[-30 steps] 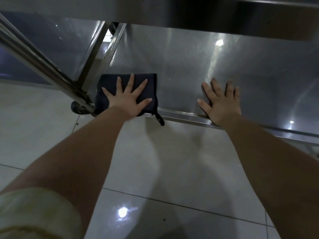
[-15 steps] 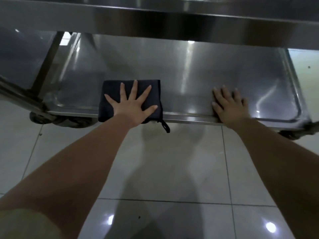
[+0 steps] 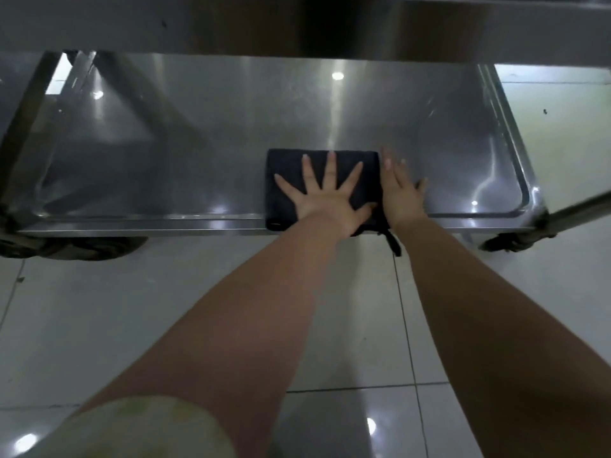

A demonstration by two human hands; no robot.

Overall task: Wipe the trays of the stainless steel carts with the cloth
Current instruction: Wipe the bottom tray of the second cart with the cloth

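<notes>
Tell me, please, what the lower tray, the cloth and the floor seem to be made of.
Lower tray: stainless steel, brushed yet shiny; it mirrors lights and shows streaked grain.
Cloth: dark, matte, soft folded textile, possibly microfibre; the weave is too blurred to tell.
Floor: pale glazed tiles, probably ceramic, given the grout lines and glare spots.

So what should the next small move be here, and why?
Probably lift the right hand clear, or shift it rightward. It rests on the tray close beside the right edge of the dark cloth, which the left hand presses with spread fingers, so it blocks a sweep over the bare stretch toward the right rim.
</notes>
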